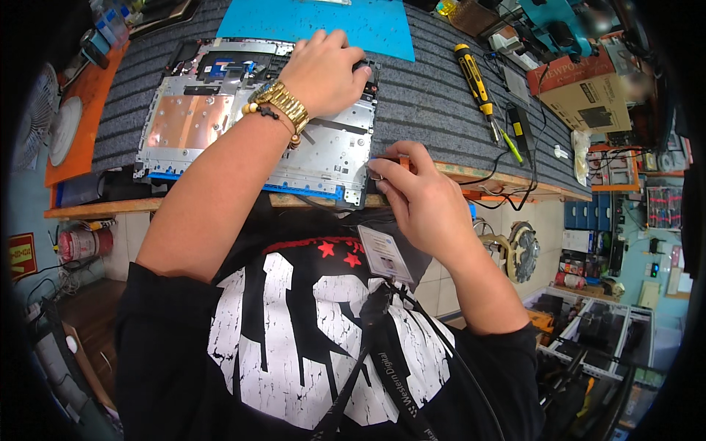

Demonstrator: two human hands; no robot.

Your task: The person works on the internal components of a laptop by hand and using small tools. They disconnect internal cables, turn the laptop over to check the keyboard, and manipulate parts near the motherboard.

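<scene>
An opened silver laptop chassis [334, 151] lies on the striped grey mat, with a copper-coloured panel [187, 121] on its left part and a blue strip along its near edge. Over its far right corner is my left hand [323, 73], fingers curled down against the chassis and their tips partly hidden. A gold watch and a beaded bracelet circle that wrist. At the chassis's near right edge my right hand [426, 198] is closed in a pinch, thumb and forefinger together. Whatever small thing sits between those fingertips cannot be made out.
A blue sheet [316, 26] lies beyond the chassis. To the right on the striped mat [434, 110] are a yellow-and-black screwdriver [474, 79], a green pen-like tool [512, 147] and a black cable. A cardboard box [585, 92] stands at the far right. The wooden table edge runs close to me.
</scene>
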